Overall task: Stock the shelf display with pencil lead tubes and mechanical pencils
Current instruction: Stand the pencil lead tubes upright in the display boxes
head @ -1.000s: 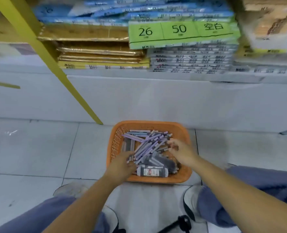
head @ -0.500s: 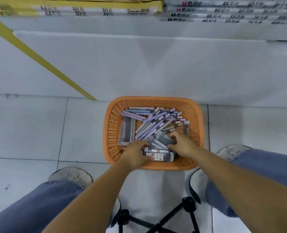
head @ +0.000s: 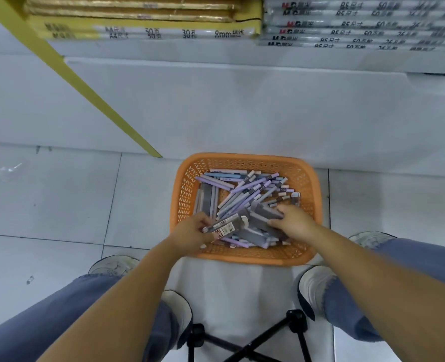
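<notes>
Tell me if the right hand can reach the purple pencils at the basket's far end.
Probably yes. The pencils lie uncovered on top of the pile, the basket is open-topped, and nothing stands between them and the right hand. But that hand grips grey packs, so it must let go first.

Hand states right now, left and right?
Left hand: holds a clear plastic lead tube with a red-and-white label.
Right hand: grips a grey flat pack in the orange plastic basket.

You reach forward and down: left hand [head: 192, 232] pinches a tube [head: 225, 227], right hand [head: 295, 222] grips a pack [head: 264, 214].
</notes>
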### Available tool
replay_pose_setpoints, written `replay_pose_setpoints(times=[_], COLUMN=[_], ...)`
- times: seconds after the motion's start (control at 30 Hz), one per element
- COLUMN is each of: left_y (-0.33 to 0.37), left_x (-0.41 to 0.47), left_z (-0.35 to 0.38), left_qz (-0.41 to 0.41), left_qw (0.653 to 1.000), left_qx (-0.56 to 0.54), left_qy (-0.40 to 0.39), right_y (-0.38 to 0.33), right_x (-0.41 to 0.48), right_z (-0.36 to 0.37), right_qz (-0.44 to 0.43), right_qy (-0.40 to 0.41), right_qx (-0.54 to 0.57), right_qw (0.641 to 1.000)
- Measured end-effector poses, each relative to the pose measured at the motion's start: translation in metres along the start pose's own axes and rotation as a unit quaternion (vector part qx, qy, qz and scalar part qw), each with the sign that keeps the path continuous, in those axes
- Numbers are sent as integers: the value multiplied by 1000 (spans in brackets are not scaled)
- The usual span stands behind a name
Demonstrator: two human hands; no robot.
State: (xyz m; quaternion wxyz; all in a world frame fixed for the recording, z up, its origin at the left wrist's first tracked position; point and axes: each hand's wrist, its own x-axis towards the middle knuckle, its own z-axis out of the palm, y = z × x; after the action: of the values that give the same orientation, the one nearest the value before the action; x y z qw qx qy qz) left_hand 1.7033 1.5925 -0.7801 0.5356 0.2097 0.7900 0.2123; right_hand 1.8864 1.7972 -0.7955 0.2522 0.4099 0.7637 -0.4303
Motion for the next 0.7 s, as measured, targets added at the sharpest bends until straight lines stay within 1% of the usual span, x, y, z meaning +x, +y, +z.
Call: replay_pose_setpoints(times=[0.07, 0.13, 0.2, 0.27, 0.37, 0.47, 0.57, 0.63, 0.7], left_y=[6, 16, 32, 50, 76, 102, 127, 140, 152], left_x=[-12, -24, -37, -51, -71, -95, -121, -137, -151], left_z=[-7, -9, -8, -6, -6, -13, -26, -35, -43], left_qz=[-22, -37, -27, 5, 71, 134, 198, 225, 244], left_qw=[995, 975, 934, 891, 863, 844, 824, 822, 829], left_qx=[-98, -216, -358, -454, -499, -518, -528, -520, -501], left_qy=[17, 27, 6, -17, -26, -39, -61, -57, -41], right_y=[-4, -12, -22, -39, -70, -100, -129, -147, -162], right_x=[-9, -21, -33, -48, -76, -105, -136, -154, -172], right_z=[-12, -24, -33, -43, -55, -62, -68, -73, -82], right_qz=[-17, -19, -37, -70, -118, -155, -202, -231, -255], right_qy=[8, 18, 46, 70, 101, 145, 147, 152, 164], right_qx=[56, 169, 246, 298, 358, 342, 355, 366, 366], right_qw=[998, 985, 968, 949, 921, 916, 901, 889, 880])
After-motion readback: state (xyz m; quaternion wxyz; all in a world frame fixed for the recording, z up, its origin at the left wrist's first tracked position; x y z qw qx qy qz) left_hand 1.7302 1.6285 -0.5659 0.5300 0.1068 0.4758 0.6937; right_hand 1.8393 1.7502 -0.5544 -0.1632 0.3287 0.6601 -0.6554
